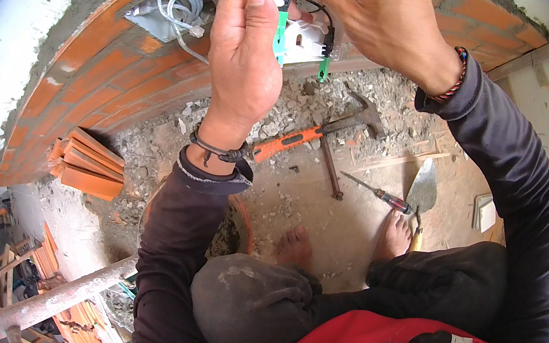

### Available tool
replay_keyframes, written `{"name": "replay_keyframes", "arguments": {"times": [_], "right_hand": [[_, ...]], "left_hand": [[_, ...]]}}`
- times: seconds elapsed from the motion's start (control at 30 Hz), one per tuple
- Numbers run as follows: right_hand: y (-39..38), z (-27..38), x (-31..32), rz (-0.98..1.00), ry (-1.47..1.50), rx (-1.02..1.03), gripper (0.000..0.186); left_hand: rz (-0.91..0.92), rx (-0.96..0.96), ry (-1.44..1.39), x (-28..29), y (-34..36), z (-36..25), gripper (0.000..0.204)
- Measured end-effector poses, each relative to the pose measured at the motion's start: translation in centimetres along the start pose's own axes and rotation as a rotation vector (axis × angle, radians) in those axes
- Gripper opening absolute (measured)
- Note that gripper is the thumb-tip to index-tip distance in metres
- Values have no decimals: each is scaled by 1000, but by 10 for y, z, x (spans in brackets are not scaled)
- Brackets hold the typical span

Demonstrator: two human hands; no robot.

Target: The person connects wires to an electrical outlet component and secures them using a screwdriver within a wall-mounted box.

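Observation:
My left hand [244, 56] grips a small white plastic fitting [302, 42] with black parts, thumb raised along its side. A green plastic piece [280, 34] is beside that thumb, and a second green piece [323, 70] hangs at the end of a black loop below. My right hand [390, 22] has its thumb and fingers closed at the fitting's upper right edge; some fingertips are hidden. Behind my left hand, coiled grey cable [178, 13] comes out of a recessed box [148, 22] in the brick wall [100, 77], which has rough mortar along its rim.
Rubble [267, 120] lines the wall's foot, with a hammer [284, 143], iron rod [333, 177], screwdriver [391, 201] and trowel [422, 182] near my bare feet. Stacked bricks [88, 169] sit left. An orange-rimmed bucket [243, 221] is partly hidden. A metal rail [61, 301] crosses lower left above timber.

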State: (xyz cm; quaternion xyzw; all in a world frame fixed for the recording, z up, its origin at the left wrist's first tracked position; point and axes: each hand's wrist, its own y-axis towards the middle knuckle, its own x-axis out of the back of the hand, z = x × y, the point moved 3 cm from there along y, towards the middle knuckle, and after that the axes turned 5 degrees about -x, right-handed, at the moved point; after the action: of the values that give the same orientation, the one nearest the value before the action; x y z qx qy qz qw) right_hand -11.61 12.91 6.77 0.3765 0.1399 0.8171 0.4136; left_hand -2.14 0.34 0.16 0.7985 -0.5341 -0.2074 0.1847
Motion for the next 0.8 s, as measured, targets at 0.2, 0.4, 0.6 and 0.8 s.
{"name": "replay_keyframes", "arguments": {"times": [0.2,0.4,0.6,0.8], "right_hand": [[-7,9,-1,-36,-25,133,8],[-6,10,1,-27,-85,149,7],[-6,1,-3,-36,-43,193,7],[-7,-7,-5,-28,-16,219,8]], "left_hand": [[-19,11,-75,-1,-1,2,44],[-13,-4,-54,-1,-1,-1,44],[-47,-12,-45,-6,-2,-4,43],[-31,-27,2,0,-2,1,43]]}}
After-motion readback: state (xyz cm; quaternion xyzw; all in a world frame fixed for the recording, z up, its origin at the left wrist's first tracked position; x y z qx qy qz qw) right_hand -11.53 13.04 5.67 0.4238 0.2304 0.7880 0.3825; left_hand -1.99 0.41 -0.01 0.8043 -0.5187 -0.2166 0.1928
